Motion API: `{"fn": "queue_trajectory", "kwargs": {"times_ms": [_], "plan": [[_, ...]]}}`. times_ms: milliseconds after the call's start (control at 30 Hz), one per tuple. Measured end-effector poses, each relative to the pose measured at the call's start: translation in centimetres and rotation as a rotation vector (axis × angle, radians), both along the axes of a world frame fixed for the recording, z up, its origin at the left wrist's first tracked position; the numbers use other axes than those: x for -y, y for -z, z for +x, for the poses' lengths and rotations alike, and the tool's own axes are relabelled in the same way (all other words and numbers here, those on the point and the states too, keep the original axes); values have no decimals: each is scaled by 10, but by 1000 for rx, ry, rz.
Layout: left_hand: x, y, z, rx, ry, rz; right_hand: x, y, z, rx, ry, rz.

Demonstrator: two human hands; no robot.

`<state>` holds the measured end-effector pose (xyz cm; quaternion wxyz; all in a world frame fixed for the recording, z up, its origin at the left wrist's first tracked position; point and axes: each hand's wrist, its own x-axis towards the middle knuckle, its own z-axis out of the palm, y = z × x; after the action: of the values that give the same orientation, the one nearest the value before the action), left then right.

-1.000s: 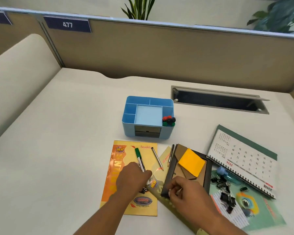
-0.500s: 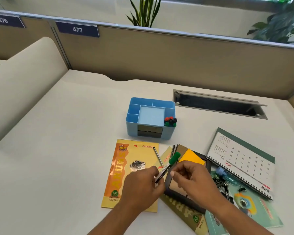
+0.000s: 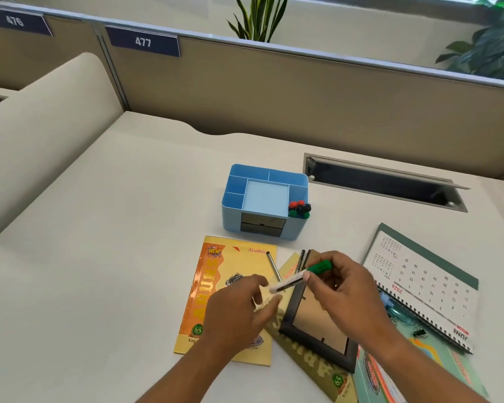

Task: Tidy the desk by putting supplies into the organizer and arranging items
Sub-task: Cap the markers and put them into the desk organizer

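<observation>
A white marker with a green cap (image 3: 291, 282) is held in the air above the notebooks. My right hand (image 3: 349, 289) pinches it just below the cap. My left hand (image 3: 236, 312) is beside the marker's lower end, fingers loosely spread and blurred, gripping nothing I can see. The blue organizer (image 3: 236, 210) stands further back, with coloured push pins (image 3: 299, 209) in its right compartment. A silver pen (image 3: 273, 266) lies on the yellow notebook (image 3: 216, 286), and two dark pens (image 3: 301, 258) lie next to it.
A black photo frame (image 3: 317, 338) lies on an olive notebook (image 3: 317, 373) under my right hand. A desk calendar (image 3: 425, 280), a green notebook (image 3: 448, 370) and a binder clip (image 3: 418, 333) are on the right. An open cable slot (image 3: 384, 181) sits behind.
My left hand picked the marker off the yellow notebook and passed it across. My right hand now holds it, and the left fingers have loosened.
</observation>
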<state>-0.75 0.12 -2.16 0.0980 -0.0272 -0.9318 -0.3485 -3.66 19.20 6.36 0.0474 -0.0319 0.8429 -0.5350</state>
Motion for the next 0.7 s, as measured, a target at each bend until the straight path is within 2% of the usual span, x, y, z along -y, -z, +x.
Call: {"fn": "queue_trajectory", "kwargs": {"times_ms": [67,267,500,567,700], "plan": [[10,17,-4,50,-108,10,-5,-8,-12,-43,61,-3],[47,75,-3,181,-208,-298,-13,-33,-60,-240,171,62],[47,77,-4,196,-197,-330,-8,-34,-106,-332,218,127],[47,76,-4,188,-195,-332,-5,-28,-115,-313,195,168],[48,77,-4,199,-194,-335,-1,-8,-121,-129,152,216]]}}
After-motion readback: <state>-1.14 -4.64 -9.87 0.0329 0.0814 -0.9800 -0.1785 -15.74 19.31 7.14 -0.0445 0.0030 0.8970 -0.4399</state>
